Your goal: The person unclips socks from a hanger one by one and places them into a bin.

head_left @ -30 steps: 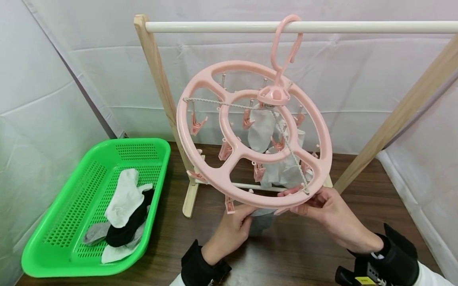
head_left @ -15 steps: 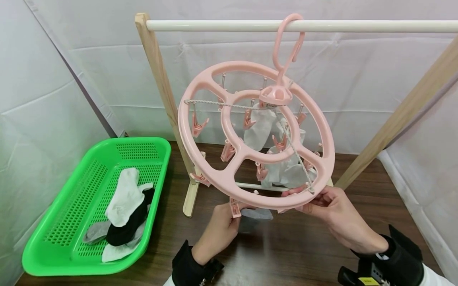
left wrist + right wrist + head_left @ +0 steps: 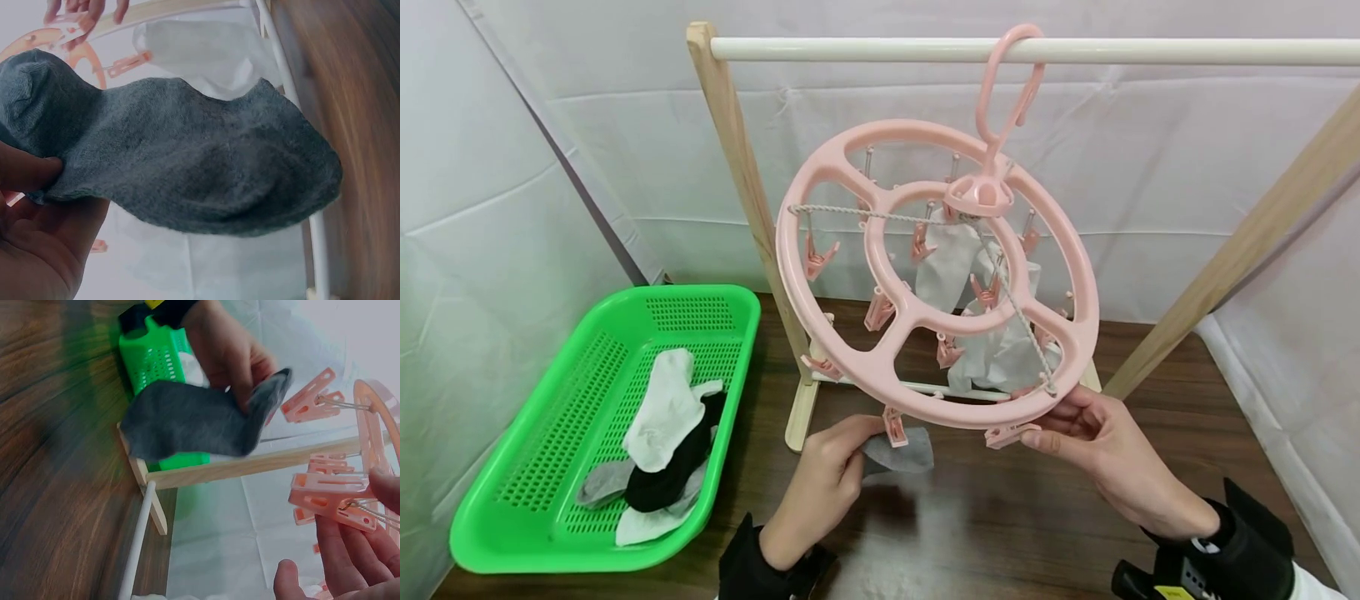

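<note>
In the head view a pink round clip hanger (image 3: 863, 368) hangs tilted from a white rail. My left hand (image 3: 820, 479) pinches a grey sock (image 3: 910, 452) below the hanger's front rim. The left wrist view shows the sock (image 3: 187, 150) stretched out sideways from thumb and fingers. At the front right of the ring, my right hand (image 3: 1108, 454) holds a pink clothespin (image 3: 1002, 436). In the right wrist view this clothespin (image 3: 328, 497) lies between thumb and fingers, with the sock apart from it. White socks (image 3: 996, 362) hang at the back of the hanger.
On the left stands a green basket (image 3: 482, 512) with white, black and grey socks (image 3: 662, 412). The white rail (image 3: 850, 50) rests on wooden legs (image 3: 741, 183). Other clothespins (image 3: 893, 427) dangle from the ring. White sheeting (image 3: 1187, 150) encloses the back and sides.
My left hand has moved left and slightly down, drawing the grey sock out from under the rim. My right hand stays at the ring's front right, its clothespin now plainly in view.
</note>
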### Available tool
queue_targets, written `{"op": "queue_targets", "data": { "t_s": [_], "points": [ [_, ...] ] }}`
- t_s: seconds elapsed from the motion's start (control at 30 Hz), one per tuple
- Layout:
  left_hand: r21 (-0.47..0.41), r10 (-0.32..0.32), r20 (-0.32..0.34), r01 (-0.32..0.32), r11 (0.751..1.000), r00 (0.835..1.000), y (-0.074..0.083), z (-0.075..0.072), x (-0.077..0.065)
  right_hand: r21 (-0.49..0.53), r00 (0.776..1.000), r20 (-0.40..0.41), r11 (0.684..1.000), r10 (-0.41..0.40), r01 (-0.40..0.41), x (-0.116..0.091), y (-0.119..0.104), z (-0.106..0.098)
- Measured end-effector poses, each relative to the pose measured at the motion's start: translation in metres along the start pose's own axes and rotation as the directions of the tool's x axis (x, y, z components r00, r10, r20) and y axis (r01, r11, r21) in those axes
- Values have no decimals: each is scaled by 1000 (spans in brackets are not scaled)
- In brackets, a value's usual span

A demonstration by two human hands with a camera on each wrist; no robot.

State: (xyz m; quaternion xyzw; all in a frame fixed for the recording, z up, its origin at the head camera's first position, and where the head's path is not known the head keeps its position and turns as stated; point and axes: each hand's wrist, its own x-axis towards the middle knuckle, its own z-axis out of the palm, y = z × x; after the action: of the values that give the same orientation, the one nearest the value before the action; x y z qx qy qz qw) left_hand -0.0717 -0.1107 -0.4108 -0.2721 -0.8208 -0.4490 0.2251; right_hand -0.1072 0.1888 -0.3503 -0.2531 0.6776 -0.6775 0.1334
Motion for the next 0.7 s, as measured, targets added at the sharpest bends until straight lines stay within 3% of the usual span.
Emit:
{"op": "queue_targets", "data": {
  "t_s": [0.23,0.47,0.6,0.7],
  "points": [
    [81,141,-24,-138,987,990,6,-21,-7,-46,999,-31,999,-27,26,-2,3,2],
    [204,190,-77,-171,964,979,10,-51,-15,-24,999,0,999,-37,37,0,3,6],
    [300,238,-143,-187,935,961,14,-70,-14,-20,999,-4,999,-41,41,1,4,6],
    [377,286,-197,-197,905,938,16,-85,-10,-25,999,-8,998,-51,50,1,5,6]
  ]
}}
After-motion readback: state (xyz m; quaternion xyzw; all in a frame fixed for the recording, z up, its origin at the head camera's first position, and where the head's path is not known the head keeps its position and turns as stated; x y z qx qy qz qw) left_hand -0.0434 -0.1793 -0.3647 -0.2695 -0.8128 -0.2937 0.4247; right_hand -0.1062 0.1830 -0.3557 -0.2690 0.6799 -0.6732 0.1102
